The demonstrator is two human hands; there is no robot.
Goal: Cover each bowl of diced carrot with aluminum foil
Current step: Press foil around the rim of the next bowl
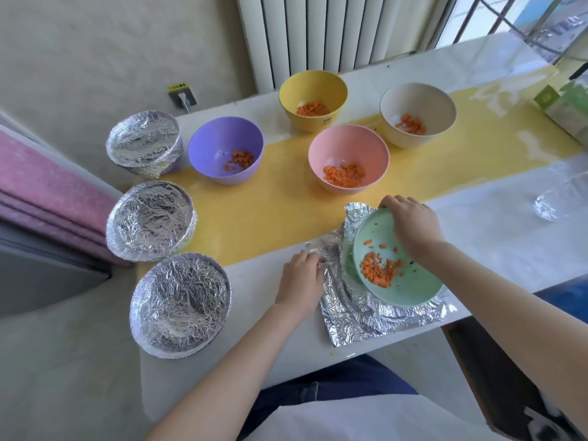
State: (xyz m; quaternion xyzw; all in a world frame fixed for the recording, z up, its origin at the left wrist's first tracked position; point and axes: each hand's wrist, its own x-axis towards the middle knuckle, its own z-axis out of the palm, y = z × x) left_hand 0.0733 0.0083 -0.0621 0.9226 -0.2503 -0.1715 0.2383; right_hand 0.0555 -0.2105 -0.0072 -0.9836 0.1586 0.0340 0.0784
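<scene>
Foil-covered bowls (144, 140) (149, 221) (180, 305): 3. Open carrot bowls (216, 135) (311, 87) (416, 100) (346, 144) (413, 288): 5. Foil sheet (359, 313): 1.

Purple bowl (226, 150), yellow bowl (313, 100), pink bowl (348, 159), green bowl (397, 259), silver foil (356, 310).

Bright daylight from window (521, 20), soft shadows, wide-angle edge distortion

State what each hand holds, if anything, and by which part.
The right hand grips the mint-green bowl of diced carrot by its far rim. The left hand pinches the crumpled aluminium foil sheet at its left edge.
</scene>
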